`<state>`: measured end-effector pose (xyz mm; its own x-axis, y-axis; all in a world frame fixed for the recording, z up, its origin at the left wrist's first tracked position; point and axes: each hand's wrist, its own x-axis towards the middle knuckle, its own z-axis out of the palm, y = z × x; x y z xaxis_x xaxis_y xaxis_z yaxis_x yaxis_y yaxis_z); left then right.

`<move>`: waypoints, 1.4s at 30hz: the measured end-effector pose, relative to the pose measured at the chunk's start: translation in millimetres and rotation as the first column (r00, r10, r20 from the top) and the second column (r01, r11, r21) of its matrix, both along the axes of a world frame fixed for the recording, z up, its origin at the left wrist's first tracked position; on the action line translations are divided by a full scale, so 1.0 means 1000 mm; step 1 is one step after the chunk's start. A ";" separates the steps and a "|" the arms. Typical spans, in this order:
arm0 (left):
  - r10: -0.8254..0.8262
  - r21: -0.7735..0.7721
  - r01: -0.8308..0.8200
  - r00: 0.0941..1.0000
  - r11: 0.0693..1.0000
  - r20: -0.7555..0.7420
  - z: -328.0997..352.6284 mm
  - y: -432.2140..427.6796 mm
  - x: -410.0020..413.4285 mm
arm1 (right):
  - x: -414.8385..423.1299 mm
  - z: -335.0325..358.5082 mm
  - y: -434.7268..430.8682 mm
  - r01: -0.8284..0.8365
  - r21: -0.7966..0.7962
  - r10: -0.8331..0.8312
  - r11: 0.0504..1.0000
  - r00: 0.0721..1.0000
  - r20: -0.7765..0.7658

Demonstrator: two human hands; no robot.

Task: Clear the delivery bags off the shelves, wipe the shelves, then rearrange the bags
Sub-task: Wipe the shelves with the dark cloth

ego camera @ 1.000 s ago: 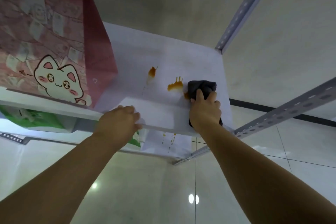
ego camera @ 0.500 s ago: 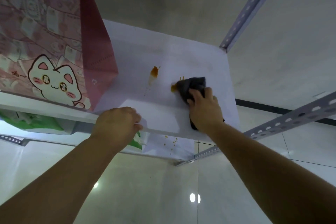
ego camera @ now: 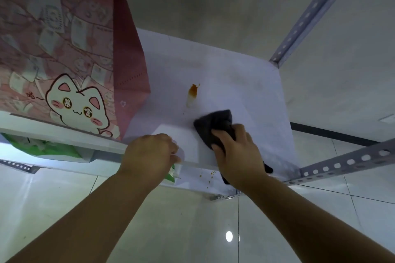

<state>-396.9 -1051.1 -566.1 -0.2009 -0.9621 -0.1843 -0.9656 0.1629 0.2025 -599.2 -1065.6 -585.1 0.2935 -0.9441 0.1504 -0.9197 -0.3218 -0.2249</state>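
Shelf (ego camera: 235, 74), white, flat and smooth, fills the middle of the frame and is now in the wiping step. Compared with one second ago, the cloth (ego camera: 213, 126) has moved to the left over the surface, and the wider orange mark that lay just beside it does not show any more; I judge it is either wiped off or hidden under the cloth. One stain (ego camera: 193, 91) remains, a small glossy orange blot with a pale tail, above the cloth and apart from it, so this is probably the next place to wipe. The right hand (ego camera: 239, 151) holds the dark, soft, crumpled cloth with bent fingers and presses it on the shelf. The left hand (ego camera: 149, 156) grips the front edge of the shelf with curled fingers. At the upper left the pink bag (ego camera: 64, 49), stiff paper with a cartoon cat, stands on the same shelf, so the clearing seems not complete. Under the edge, small orange drops (ego camera: 210, 174) lie on the lower shelf (ego camera: 192, 181), near a green bag (ego camera: 42, 149). A perforated metal post (ego camera: 316, 10) rises at the upper right.
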 end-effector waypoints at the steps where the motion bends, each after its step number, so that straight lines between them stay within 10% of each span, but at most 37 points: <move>1: -0.002 0.007 0.002 1.000 1.000 -0.006 0.000 0.000 0.000 | -0.009 0.001 0.005 0.012 0.009 -0.012 1.000 1.000 0.012; 9: -0.024 -0.014 0.024 1.000 1.000 0.016 0.001 -0.002 0.001 | -0.003 0.011 -0.078 0.411 0.179 -0.403 0.894 0.912 -0.081; 17: -0.100 -0.023 0.099 0.995 0.995 -0.015 -0.005 0.009 0.012 | 0.018 -0.004 0.001 -0.104 0.023 0.104 0.994 0.995 0.007; 27: -0.165 -0.009 0.167 0.979 0.986 0.119 -0.015 0.000 0.022 | 0.022 -0.003 -0.147 0.385 0.166 -0.377 0.908 0.923 -0.074; 38: -0.128 -0.016 0.129 0.988 0.991 0.083 -0.019 0.008 0.023 | 0.047 -0.001 -0.053 -0.302 0.095 0.308 0.948 0.950 -0.048; 42: -0.152 -0.107 0.160 0.985 0.981 0.083 -0.017 0.016 0.024 | 0.030 -0.001 -0.057 -0.285 0.113 0.293 0.952 0.954 -0.060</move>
<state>-373.4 -1034.6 -582.8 -0.3399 -0.9355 -0.0962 -0.9382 0.3303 0.1030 -569.7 -1122.9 -586.2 0.5626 -0.8264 0.0252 -0.8063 -0.5551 -0.2042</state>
